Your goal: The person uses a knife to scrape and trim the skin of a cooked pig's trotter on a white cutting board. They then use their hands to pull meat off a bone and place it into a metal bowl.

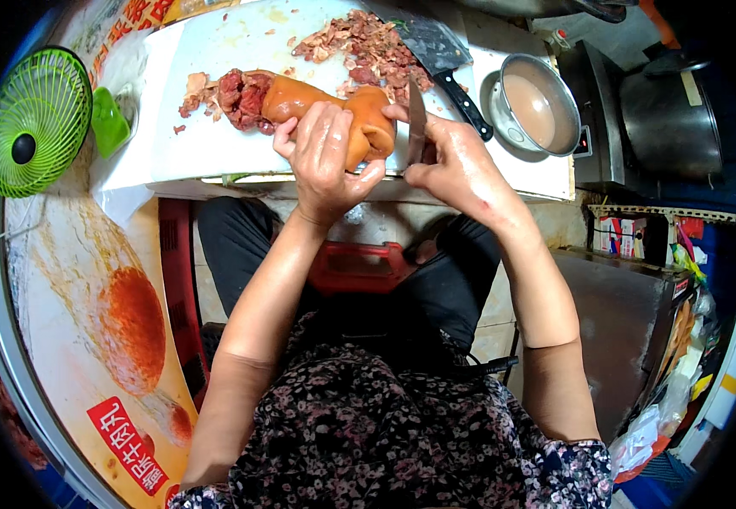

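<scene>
My left hand (pixel 326 156) presses and grips a glossy brown, skin-on piece of cooked meat (pixel 298 97), which looks like a pork knuckle. Its near right end shows a rolled, hollow fold, while dark red meat (pixel 240 98) is exposed at its left. Just to the right, my right hand (pixel 460 159) holds a knife (pixel 416 118) with its blade pointing away from me; the handle is mostly hidden in the palm. The fingertips of that hand reach the meat's right side. Both rest over a white cutting board (pixel 215 149).
Chopped meat (pixel 368 48) lies behind the knuckle, beside a black-handled cleaver (pixel 431 48). A metal bowl (pixel 513 139) of cloudy liquid stands at right, near a large pot (pixel 670 127). At left are a green fan (pixel 37 121) and a green plastic object (pixel 110 124).
</scene>
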`<state>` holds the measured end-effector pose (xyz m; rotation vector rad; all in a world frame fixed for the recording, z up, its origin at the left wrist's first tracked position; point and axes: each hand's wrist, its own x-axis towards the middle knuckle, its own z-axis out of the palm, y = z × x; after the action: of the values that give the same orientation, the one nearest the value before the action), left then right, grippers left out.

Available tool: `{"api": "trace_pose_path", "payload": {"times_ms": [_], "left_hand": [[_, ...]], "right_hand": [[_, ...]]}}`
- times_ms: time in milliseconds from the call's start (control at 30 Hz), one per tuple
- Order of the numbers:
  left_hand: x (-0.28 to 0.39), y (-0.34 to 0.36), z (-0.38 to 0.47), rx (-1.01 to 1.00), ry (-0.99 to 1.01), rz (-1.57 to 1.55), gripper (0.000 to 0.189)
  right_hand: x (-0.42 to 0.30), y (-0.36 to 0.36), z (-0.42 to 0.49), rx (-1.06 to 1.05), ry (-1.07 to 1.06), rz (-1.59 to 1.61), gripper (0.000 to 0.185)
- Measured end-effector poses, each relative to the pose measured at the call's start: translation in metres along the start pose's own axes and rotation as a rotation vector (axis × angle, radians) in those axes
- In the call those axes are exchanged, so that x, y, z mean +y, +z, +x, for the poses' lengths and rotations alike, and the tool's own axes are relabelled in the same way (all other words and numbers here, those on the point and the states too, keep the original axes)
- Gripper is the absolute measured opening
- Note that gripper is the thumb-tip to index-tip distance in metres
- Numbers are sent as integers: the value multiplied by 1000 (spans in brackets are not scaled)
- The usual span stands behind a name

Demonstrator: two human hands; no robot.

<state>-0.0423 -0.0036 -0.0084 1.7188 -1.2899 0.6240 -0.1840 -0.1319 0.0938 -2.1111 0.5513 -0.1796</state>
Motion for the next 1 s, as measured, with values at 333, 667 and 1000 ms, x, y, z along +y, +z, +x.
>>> {"api": "trace_pose_path", "payload": {"times_ms": [333, 667, 1000], "left_hand": [[3, -2, 5, -14, -2, -11, 58], [1, 0, 3, 9, 6, -2, 58], [1, 0, 4, 10, -1, -14, 57]], "right_hand": [[5, -2, 56, 260, -64, 352, 9], [5, -1, 58, 333, -16, 200, 9], [-1, 3, 60, 286, -36, 119, 11]]}}
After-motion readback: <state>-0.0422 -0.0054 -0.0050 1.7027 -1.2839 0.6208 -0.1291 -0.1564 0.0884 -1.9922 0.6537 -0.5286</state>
